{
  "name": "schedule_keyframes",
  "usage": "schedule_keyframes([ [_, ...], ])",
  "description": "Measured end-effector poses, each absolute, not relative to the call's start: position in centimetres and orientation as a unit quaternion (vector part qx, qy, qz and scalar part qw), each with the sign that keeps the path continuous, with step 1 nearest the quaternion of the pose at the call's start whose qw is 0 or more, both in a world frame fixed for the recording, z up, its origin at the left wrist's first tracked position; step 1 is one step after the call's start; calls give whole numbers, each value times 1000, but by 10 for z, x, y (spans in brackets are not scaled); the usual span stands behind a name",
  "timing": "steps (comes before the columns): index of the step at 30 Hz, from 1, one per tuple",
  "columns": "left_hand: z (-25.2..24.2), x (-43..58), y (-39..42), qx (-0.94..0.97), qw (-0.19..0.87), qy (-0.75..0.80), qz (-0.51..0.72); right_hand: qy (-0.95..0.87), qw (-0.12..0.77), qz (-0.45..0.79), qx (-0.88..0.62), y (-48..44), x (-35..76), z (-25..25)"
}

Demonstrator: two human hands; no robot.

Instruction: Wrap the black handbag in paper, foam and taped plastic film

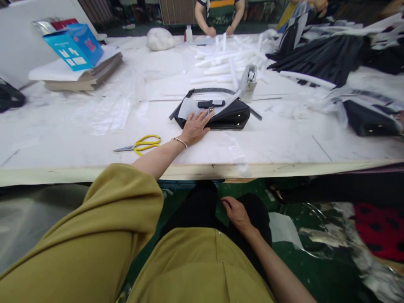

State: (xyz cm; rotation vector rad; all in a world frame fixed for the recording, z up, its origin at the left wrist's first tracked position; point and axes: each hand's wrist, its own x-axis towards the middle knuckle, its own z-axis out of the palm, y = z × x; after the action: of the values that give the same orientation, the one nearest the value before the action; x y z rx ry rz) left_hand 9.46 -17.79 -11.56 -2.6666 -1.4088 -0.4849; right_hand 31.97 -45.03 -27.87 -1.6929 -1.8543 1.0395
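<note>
A black bag (232,118) is laid on a white table (277,145), and the left hand (196,127) is spread flat across its front, partly over a pale sheet (187,108). The right hand (239,215) is held low over the dark trousers (258,206), its fingers loosely curled. Yellow-handled scissors (136,148) are placed left of the bag. Behind, white strips (216,63) are heaped, with black straps (328,57) piled to the right. A blue box (78,46) is set on stacked cardboard (71,85), and another person (221,11) is seen across the table.
</note>
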Motion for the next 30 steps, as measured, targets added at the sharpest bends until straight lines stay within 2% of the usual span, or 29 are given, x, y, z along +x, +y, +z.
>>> schedule_keyframes([
  [22, -107, 98, -179, -865, 57, -480, -136, -641, 178, 398, -632, -455, 323, -277],
  [30, -107, 95, -178, -863, 95, -473, -148, -640, 177, 344, -663, -451, 328, -282],
])
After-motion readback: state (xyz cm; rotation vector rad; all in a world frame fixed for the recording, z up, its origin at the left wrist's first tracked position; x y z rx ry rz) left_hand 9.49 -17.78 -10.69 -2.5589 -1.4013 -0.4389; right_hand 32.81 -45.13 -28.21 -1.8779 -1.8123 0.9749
